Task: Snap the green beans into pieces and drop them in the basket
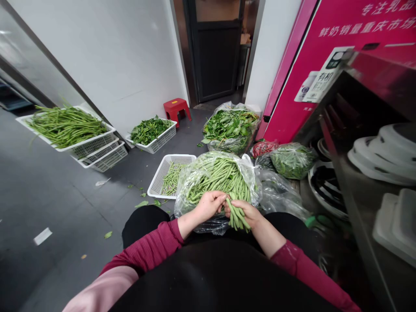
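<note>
A bunch of green beans is gripped in my right hand, its lower ends hanging toward my lap. My left hand is closed in a pinch at the upper ends of that bunch, and the two hands nearly touch. Just beneath and beyond them, a clear plastic bag lies wide open, heaped with long green beans. Left of the bag sits a white perforated basket with shorter bean pieces in it. My fingertips partly hide what the left hand pinches.
Stacked white baskets at left carry long green stems. Farther back are a basket of leafy greens, a red stool and a bag of greens. A metal shelf with white lids stands close at right.
</note>
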`<action>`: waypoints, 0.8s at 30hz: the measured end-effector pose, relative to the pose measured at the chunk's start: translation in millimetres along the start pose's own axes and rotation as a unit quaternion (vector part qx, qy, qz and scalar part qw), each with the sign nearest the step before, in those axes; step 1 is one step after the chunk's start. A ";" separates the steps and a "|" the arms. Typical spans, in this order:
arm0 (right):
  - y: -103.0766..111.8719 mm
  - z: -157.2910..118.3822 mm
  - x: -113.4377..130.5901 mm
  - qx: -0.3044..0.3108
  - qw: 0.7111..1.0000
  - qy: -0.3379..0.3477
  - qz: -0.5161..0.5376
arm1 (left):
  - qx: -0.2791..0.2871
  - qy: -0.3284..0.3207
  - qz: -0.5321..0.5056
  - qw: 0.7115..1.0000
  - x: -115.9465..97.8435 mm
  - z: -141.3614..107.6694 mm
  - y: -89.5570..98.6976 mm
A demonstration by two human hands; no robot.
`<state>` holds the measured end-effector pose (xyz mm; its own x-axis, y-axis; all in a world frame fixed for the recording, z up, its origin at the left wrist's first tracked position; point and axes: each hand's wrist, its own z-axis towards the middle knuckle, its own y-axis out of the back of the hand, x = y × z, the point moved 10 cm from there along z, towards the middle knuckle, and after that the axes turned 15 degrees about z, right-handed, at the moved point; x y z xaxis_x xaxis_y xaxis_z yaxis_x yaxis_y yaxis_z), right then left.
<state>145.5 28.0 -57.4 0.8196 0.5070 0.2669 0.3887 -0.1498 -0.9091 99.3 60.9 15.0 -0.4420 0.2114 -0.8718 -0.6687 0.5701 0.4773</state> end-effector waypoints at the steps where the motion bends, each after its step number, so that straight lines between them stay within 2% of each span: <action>1: -2.7 -1.2 -2.1 0.008 1.000 -0.014 0.005 | 0.009 -0.024 0.041 0.999 -5.1 -0.9 2.5; 4: -9.3 -6.0 -6.5 0.031 0.998 -0.048 0.010 | 0.031 -0.145 0.197 0.969 -33.6 -7.6 7.7; 7: -13.4 -10.5 -10.1 0.049 0.996 -0.068 0.003 | 0.069 -0.252 0.363 0.894 -56.1 -20.5 4.0; 10: -13.5 -12.3 -17.3 0.051 0.995 -0.086 -0.027 | 0.115 -0.283 0.471 0.828 -56.2 -29.8 -0.1; 13: -13.0 -10.5 -23.4 0.052 0.992 -0.088 -0.069 | 0.138 -0.301 0.497 0.802 -52.9 -35.5 -2.8; 16: -15.2 -8.5 -28.1 0.058 0.990 -0.091 -0.096 | 0.146 -0.311 0.464 0.817 -50.3 -36.6 -5.2; 19: -16.5 -10.2 -32.2 0.055 0.988 -0.107 -0.094 | 0.157 -0.311 0.370 0.861 -45.5 -31.8 -5.0; 21: -13.6 -13.5 -32.1 0.040 0.989 -0.117 -0.079 | 0.129 -0.261 0.319 0.902 -33.5 -17.9 3.5; 22: -11.2 -14.9 -28.9 0.029 0.991 -0.115 -0.068 | 0.096 -0.214 0.312 0.920 -23.2 -8.0 11.6; 24: -7.1 -14.3 -12.1 -0.002 0.996 -0.080 -0.044 | 0.013 -0.110 0.344 0.933 0.3 7.9 29.8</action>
<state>138.9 10.7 -49.6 0.7053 0.6466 0.2907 0.4577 -0.1022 -0.8832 84.0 84.2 28.1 -0.6253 0.6903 -0.3640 -0.2564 0.2588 0.9313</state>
